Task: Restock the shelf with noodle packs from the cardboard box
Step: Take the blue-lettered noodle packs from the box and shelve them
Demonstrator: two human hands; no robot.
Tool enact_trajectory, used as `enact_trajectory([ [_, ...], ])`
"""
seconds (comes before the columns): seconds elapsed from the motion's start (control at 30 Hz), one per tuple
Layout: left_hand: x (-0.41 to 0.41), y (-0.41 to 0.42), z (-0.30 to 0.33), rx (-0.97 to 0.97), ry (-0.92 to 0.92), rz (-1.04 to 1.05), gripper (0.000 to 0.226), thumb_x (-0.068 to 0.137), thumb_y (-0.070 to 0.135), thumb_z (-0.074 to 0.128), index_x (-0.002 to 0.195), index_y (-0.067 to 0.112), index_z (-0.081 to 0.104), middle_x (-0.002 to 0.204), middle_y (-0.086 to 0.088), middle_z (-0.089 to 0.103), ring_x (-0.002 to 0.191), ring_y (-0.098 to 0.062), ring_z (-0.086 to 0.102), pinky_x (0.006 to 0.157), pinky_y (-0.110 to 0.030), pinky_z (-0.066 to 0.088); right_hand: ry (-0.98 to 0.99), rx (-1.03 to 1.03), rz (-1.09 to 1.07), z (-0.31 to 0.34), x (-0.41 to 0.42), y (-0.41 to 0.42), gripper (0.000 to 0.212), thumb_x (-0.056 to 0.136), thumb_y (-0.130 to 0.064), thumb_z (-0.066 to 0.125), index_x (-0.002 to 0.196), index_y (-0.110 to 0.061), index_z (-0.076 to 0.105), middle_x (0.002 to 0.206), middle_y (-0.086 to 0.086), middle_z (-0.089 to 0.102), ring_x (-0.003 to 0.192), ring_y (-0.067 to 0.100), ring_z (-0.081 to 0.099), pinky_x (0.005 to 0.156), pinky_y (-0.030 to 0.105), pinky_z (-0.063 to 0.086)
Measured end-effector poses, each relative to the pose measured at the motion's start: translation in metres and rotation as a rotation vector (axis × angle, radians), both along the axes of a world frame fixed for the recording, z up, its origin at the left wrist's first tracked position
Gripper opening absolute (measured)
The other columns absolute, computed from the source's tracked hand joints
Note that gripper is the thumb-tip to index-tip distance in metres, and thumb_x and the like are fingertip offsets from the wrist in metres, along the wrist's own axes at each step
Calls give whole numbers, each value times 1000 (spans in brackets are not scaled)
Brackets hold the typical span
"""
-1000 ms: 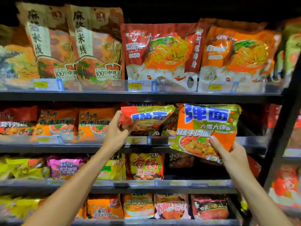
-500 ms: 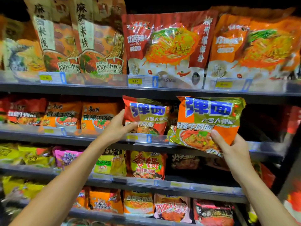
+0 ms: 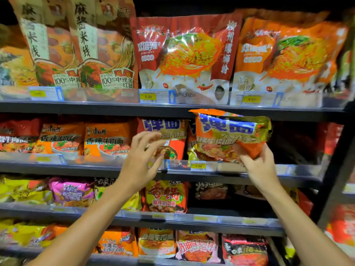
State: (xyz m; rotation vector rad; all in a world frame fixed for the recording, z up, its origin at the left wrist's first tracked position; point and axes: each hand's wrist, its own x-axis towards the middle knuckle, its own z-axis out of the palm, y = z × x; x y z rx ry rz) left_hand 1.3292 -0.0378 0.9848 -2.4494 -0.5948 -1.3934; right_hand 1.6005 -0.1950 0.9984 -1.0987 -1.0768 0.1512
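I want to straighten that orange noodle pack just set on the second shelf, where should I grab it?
Pinch the orange noodle pack by its upper edge, coming from the front over the shelf lip. It stands upright facing out, with packs close on both sides, so only the top stays reachable.

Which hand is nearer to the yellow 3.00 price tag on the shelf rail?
Right. The right hand holds a noodle pack just right of the 3.00 price tag; the left hand hovers further left.
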Motion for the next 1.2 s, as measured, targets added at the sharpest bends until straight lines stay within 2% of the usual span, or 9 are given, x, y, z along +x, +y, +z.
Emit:
enact_trajectory([
  [0.27,25,-10,2,-159,192,-68,50,100,45,45,147,29,41,150,6,39,140,-22,28,114,-44,34,-383,-470,109,27,24,30,31,96,-35,61,126,-29,59,116,-17,67,105,-5,61,86,14,46],
  [0.37,31,-11,0,-207,196,-95,55,99,46,47,150,34,32,155,5,32,142,-23,24,115,-47,31,-506,-591,80,37,28,31,9,98,-38,56,102,-36,63,96,-23,66,89,-12,60,73,8,42],
  [0.47,36,-14,-3,-258,147,-185,56,98,37,57,148,33,31,159,4,26,146,-23,21,117,-50,27,-553,-639,8,36,29,37,24,98,-43,55,77,-32,58,71,-14,58,65,-6,56,63,17,40],
  [0.6,43,-14,-7,-215,168,-224,54,98,33,57,146,37,33,163,6,17,150,-28,18,118,-56,20,-587,-701,-54,32,30,38,45,93,-59,51,106,-19,67,98,6,71,92,21,66,88,38,51],
  [0.67,47,-14,-7,-214,248,-126,55,102,40,47,150,50,23,164,13,11,151,-34,8,120,-61,9,-604,-773,-62,30,36,34,53,92,-64,49,96,-15,67,92,5,71,91,25,66,86,38,50],
  [0.8,58,-14,-4,-201,322,20,57,104,50,29,153,53,-1,160,14,25,150,-33,-2,119,-54,-7,-598,-1014,-102,30,44,35,107,70,-96,26,92,0,66,93,18,68,89,33,64,88,41,49],
  [0.97,53,-7,-11,-172,330,91,58,103,51,32,157,36,17,153,7,35,148,-34,5,119,-55,-1,-717,-1127,-132,39,27,47,71,95,-73,24,64,-13,47,69,-2,39,63,12,41,79,34,38],
  [1.07,44,-4,-12,-131,287,132,53,100,48,40,151,35,36,156,-3,24,144,-38,12,116,-63,14,-784,-1142,-166,39,24,55,72,94,-73,26,58,-13,42,62,1,37,59,17,41,77,37,41],
  [1.2,23,-1,-16,-194,228,195,58,100,54,31,155,36,25,158,-5,26,147,-37,13,119,-60,12,-744,-1026,-198,36,34,52,72,80,-84,44,60,-15,35,59,1,35,54,18,38,60,35,32],
])
